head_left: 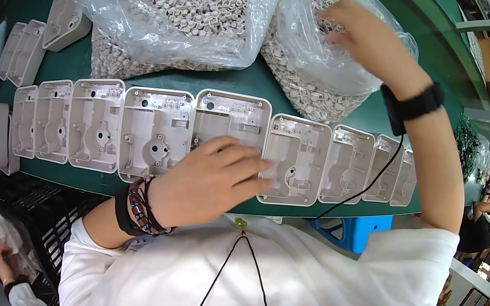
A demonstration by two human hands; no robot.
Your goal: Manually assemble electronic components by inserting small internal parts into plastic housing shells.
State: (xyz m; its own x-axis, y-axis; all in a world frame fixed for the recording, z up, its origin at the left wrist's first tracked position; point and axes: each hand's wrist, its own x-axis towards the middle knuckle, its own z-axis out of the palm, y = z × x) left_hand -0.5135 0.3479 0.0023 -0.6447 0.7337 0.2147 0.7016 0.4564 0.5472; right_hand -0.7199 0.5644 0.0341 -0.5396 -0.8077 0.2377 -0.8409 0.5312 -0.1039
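In the head view, the only one, my left hand (214,177) lay over the lower part of the pale grey casing (232,111) in the middle of the row, its fingers a little apart; what was under the palm was hidden, so I could not tell if it pinched anything; my right hand (360,36) was at the mouth of the right-hand plastic bag (297,5), with bent fingers close to the small pale pieces (316,103); whether it pinched one, I could not tell either; the casing stood on the green table (369,119), between neighbouring casings (159,118), open side upward; I judged it light and stiff, with smooth walls that could slip somewhat, so its side rim seemed the best hold, away from the thin inner posts; the pieces looked light, hard and loose, better taken singly by the edge with two fingertips.
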